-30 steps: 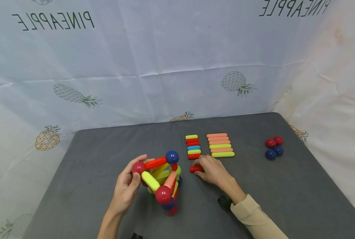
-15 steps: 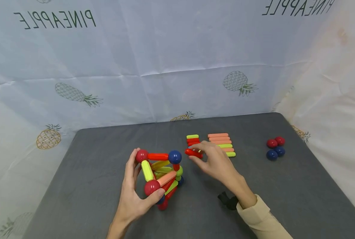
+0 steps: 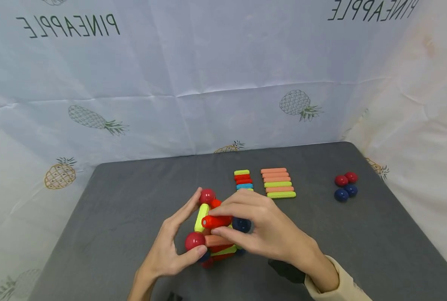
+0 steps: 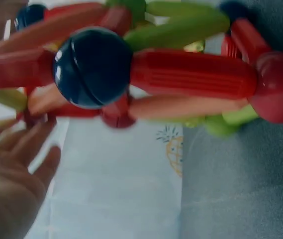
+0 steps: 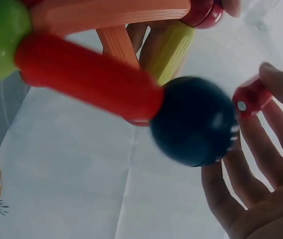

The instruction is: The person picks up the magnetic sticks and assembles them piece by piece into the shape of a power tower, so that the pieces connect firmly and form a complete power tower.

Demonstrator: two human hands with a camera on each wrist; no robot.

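Note:
My left hand (image 3: pixel 165 246) holds a frame of magnetic rods and balls (image 3: pixel 217 241) above the table, fingers and thumb around its left side. In the head view, red balls (image 3: pixel 195 241) and a yellow-green rod (image 3: pixel 201 218) show beside that hand. My right hand (image 3: pixel 268 225) pinches a short red rod (image 3: pixel 217 221) between thumb and fingers, in front of the frame. A dark blue ball (image 5: pixel 195 121) of the frame lies close to the pinched red rod (image 5: pixel 250 97) in the right wrist view. The left wrist view shows the frame's underside blurred.
On the grey table (image 3: pixel 114 217), short coloured rods (image 3: pixel 243 181) lie in a column, partly hidden by my right hand. Longer orange and yellow-green rods (image 3: pixel 278 179) are lined up beside them. Red and blue balls (image 3: pixel 341 195) sit at the right. A pineapple-print cloth (image 3: pixel 193 75) hangs behind.
My right hand has picked up the red rod from the table and brought it left to the frame. My left hand has shifted its grip and turned the frame, moving it slightly right.

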